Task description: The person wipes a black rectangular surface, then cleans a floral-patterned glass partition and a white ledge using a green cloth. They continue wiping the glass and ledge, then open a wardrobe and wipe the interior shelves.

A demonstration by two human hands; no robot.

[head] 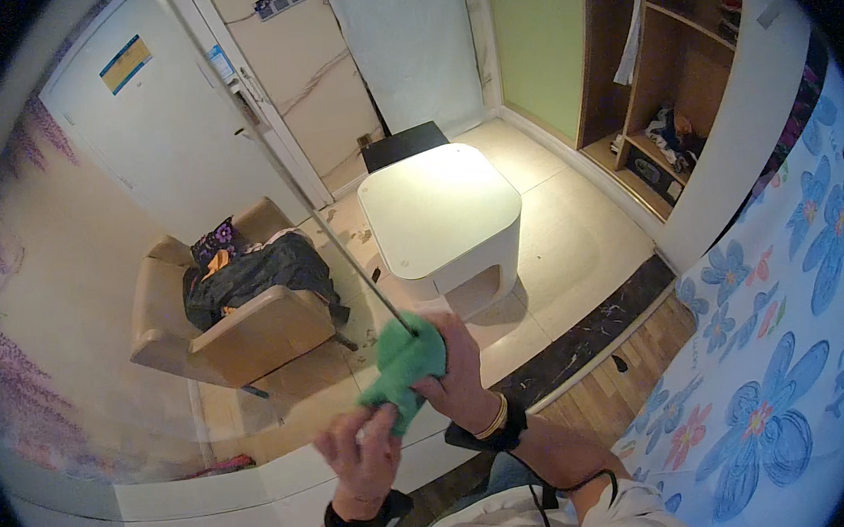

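Observation:
A bunched green cloth (409,359) is in front of me at the middle of the view. My right hand (458,373) grips it from the right side, fingers curled over its edge. With its fingertips, my left hand (363,449) pinches the lower end of the same cloth; motion blurs these fingers a little. A long thin rod (333,237) slants from the upper left down to the cloth, and its near end touches or enters the green folds. How it is fixed there cannot be made out.
Beyond my hands stands a white table (440,209) with rounded corners. A tan armchair (269,326) at left carries dark clothes (265,277). A dark stone step edge (586,332) crosses the floor. Flowered fabric (759,415) lies at right, near an open wooden wardrobe (693,51).

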